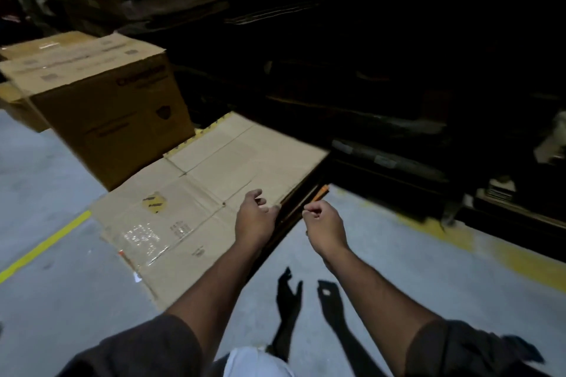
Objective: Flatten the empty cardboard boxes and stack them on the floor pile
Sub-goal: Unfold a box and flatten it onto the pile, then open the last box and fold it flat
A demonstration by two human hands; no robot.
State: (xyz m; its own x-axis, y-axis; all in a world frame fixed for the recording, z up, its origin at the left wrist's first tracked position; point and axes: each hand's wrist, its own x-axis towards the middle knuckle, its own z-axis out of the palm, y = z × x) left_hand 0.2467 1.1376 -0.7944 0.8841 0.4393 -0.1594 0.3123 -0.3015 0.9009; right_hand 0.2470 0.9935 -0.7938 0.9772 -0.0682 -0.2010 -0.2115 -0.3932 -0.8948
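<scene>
Left grip (255, 214) loosely curled, empty, over flattened cardboard's (196, 199) right edge; right grip (321, 217) fisted beside it.

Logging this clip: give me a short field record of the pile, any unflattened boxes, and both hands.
pile: flattened cardboard stacked on the floor
upright box: one box still assembled, behind the pile's far left
left hand: over the pile's right edge, fingers loosely curled, holding nothing
right hand: above the floor beside the pile, grip on an orange tool
lighting: dim, background unreadable
</scene>
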